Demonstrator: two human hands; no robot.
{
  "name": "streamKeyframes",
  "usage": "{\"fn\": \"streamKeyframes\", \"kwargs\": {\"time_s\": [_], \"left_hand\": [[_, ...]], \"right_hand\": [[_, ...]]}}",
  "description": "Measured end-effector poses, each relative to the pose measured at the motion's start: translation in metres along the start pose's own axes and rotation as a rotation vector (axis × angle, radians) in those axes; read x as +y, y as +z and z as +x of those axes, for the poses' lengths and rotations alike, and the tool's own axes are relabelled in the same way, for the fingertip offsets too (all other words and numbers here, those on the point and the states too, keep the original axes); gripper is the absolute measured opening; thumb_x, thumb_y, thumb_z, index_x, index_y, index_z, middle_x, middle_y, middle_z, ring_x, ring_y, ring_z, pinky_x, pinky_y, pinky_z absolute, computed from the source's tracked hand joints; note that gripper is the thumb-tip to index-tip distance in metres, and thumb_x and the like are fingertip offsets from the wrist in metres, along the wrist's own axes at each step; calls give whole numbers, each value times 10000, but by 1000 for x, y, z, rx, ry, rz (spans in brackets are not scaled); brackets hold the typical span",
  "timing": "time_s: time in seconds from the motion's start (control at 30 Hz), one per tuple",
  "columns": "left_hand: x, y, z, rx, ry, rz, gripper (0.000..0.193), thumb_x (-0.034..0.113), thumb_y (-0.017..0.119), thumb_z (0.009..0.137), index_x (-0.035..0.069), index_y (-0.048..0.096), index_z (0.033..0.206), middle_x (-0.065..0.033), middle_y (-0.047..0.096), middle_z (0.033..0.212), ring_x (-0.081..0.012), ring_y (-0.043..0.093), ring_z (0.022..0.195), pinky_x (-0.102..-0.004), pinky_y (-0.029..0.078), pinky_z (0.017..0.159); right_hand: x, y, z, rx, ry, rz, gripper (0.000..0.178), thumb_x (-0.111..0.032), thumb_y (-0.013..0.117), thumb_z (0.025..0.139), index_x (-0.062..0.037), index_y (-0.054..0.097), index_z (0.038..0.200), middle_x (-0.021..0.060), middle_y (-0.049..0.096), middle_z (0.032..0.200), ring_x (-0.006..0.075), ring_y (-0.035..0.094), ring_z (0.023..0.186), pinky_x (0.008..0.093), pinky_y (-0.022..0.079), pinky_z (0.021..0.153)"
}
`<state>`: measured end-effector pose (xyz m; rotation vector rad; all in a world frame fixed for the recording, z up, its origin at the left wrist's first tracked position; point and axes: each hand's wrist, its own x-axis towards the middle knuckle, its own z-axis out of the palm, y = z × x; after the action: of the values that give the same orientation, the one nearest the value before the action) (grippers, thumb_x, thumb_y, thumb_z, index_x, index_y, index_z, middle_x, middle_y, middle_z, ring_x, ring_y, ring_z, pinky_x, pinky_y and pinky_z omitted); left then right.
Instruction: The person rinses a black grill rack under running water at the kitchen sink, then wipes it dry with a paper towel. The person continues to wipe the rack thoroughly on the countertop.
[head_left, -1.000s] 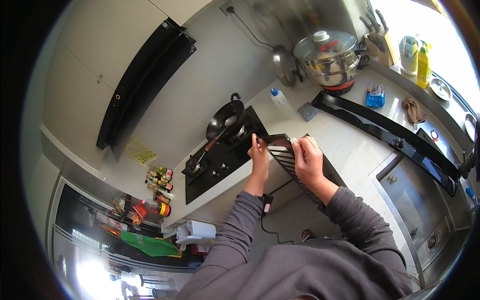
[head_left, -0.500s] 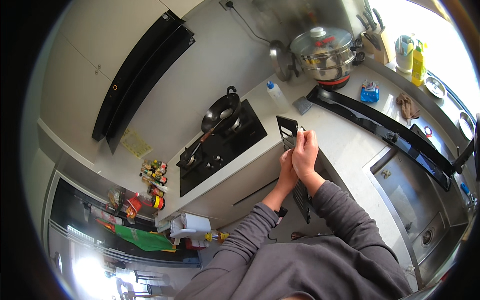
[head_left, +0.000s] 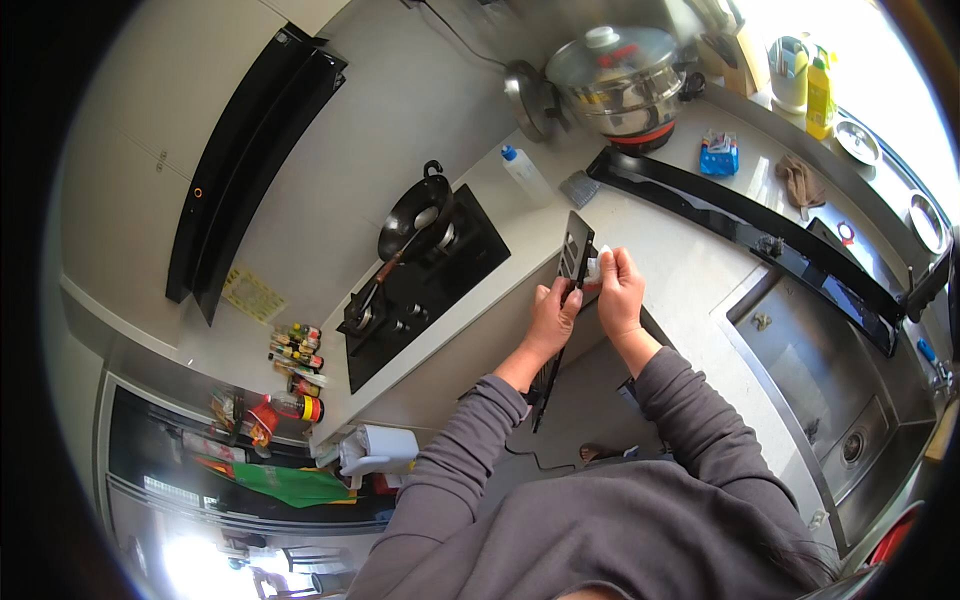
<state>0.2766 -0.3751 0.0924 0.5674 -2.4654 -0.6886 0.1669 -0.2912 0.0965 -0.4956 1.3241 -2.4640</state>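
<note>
My left hand (head_left: 550,322) grips a thin black slotted panel (head_left: 574,247) by its middle. The panel stands tilted in front of me, its upper end level with the countertop and its lower end hanging over the floor. Just right of it, my right hand (head_left: 621,292) is closed on a small white wipe (head_left: 594,268), which is at the panel's edge. Whether the wipe presses against the panel is hard to make out.
A black hob (head_left: 470,255) with a wok (head_left: 405,222) lies to the left. A long black glossy panel (head_left: 720,222) crosses the counter towards the sink (head_left: 820,380). Behind stand a steel steamer pot (head_left: 625,95) and a white bottle (head_left: 528,178); a grey sponge (head_left: 579,188) lies nearby.
My hands, pressed together before, are now apart, the left lower on the panel. The panel has swung more edge-on, and the white wipe shows more. The whole view has shifted slightly.
</note>
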Motion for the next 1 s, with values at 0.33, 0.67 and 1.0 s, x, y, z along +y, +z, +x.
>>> {"fn": "streamKeyframes", "kwargs": {"time_s": [0.33,0.67,1.0], "left_hand": [[1,-4,-7,-442,-195,12,530,551,433,978,35,521,1065,-83,550,760,-195,558,624,-344,474,625],[-7,16,-19,-601,-110,-61,443,486,477,987,59,529,1098,-110,560,795,-231,567,708,-341,454,677],[9,23,-30,-554,-96,-154,408,443,533,976,46,606,1038,-60,558,752,-141,527,695,-300,453,663]], "right_hand": [[1,-66,5,81,262,240,270,-319,474,1032,-63,501,948,59,597,856,147,637,673,280,571,531],[24,-100,-27,56,35,-84,127,-141,653,928,-34,645,995,46,636,913,125,613,753,263,528,667],[-11,-112,-41,-140,-310,-575,114,-98,665,883,-25,624,961,130,638,880,285,634,743,351,505,658]]}}
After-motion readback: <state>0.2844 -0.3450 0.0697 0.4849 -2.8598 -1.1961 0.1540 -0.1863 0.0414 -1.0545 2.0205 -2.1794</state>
